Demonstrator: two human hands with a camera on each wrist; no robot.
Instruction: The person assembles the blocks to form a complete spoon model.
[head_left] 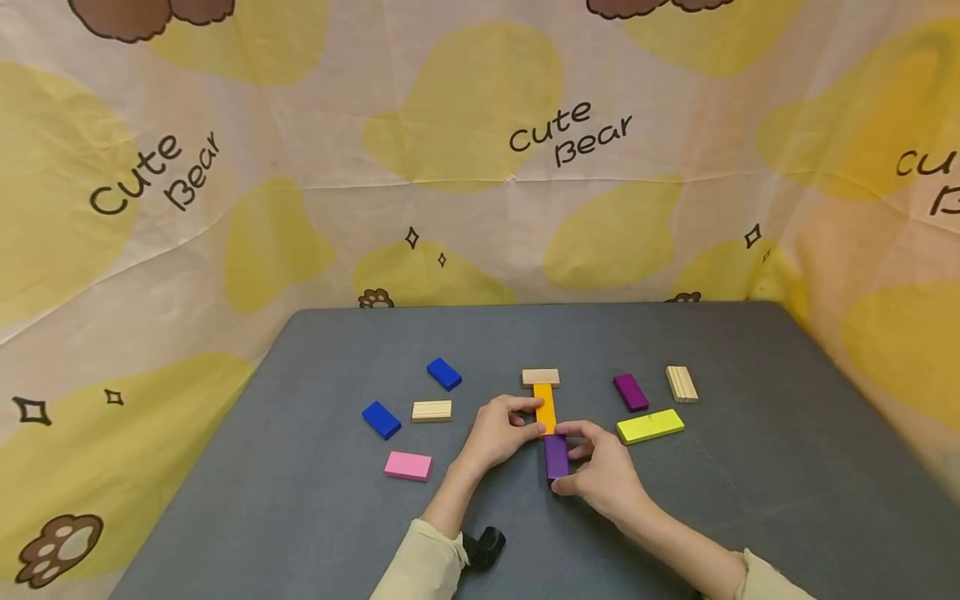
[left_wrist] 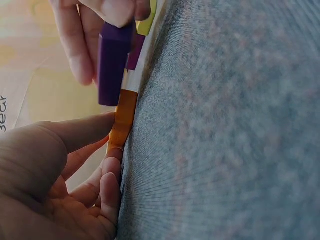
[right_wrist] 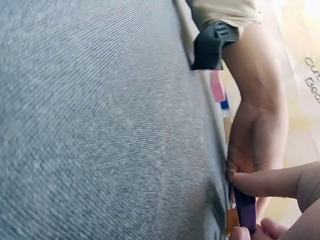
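Observation:
An orange block (head_left: pixel 545 408) lies on the grey table, its far end at a plain wooden block (head_left: pixel 540 377) set crosswise. From the left, my left hand (head_left: pixel 501 433) holds the orange block between thumb and bent fingers, as the left wrist view also shows. My right hand (head_left: pixel 603 471) pinches a purple block (head_left: pixel 557 457) by its ends, thumb at the near one and index finger at the far one. The left wrist view has this purple block (left_wrist: pixel 112 65) tilted up off the table, close to the near end of the orange block (left_wrist: pixel 123 117).
To the left lie two blue blocks (head_left: pixel 382 420), a wooden block (head_left: pixel 431 411) and a pink block (head_left: pixel 408 466). On the right are a magenta block (head_left: pixel 631 392), a yellow-green block (head_left: pixel 650 427) and another wooden block (head_left: pixel 682 384). A printed cloth (head_left: pixel 465 208) hangs behind the table.

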